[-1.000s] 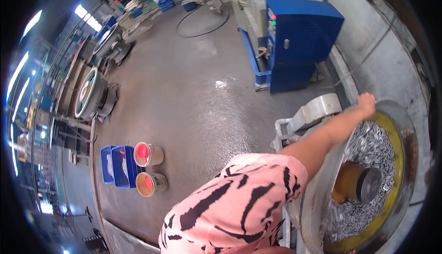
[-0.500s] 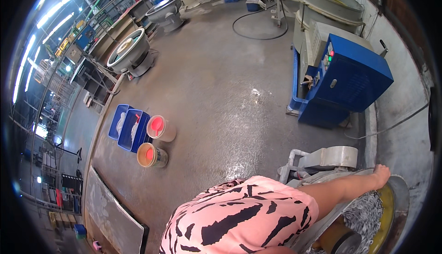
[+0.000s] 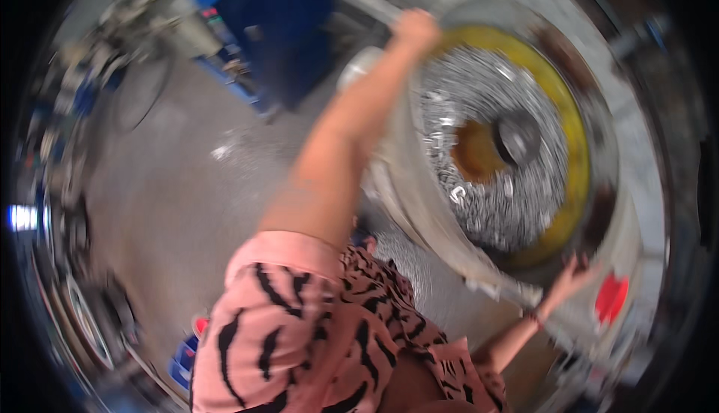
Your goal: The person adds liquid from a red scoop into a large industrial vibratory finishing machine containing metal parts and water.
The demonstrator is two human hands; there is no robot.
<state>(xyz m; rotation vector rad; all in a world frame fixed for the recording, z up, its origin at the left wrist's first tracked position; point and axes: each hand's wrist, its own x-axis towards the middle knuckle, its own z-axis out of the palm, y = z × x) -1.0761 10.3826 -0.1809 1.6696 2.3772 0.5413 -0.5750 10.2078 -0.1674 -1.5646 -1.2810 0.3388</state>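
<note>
A big round vibratory tumbling bowl (image 3: pixel 577 151) with a yellow inner wall stands in front of me. Many small silvery metal pieces (image 3: pixel 487 68) fill it, smeared by motion. At its middle rises a brownish post (image 3: pixel 473 151) with a dark round cap (image 3: pixel 518 137). My left arm stretches across to the far rim, where my left hand (image 3: pixel 417 29) looks closed over the edge. At the near right rim is my right hand (image 3: pixel 571 282), its blurred fingers apart and touching or close to the edge; nothing shows in it.
A blue machine cabinet (image 3: pixel 273 31) with lit buttons stands beyond my left arm. A wall (image 3: pixel 651 211) runs close behind the bowl. A red patch (image 3: pixel 612 299) shows beside my right hand. Blue bins (image 3: pixel 182 360) sit on the floor at lower left.
My view has swung toward the bowl, which now shows nearly whole instead of at the lower right edge. My left hand is still at its rim; my right hand has come into sight.
</note>
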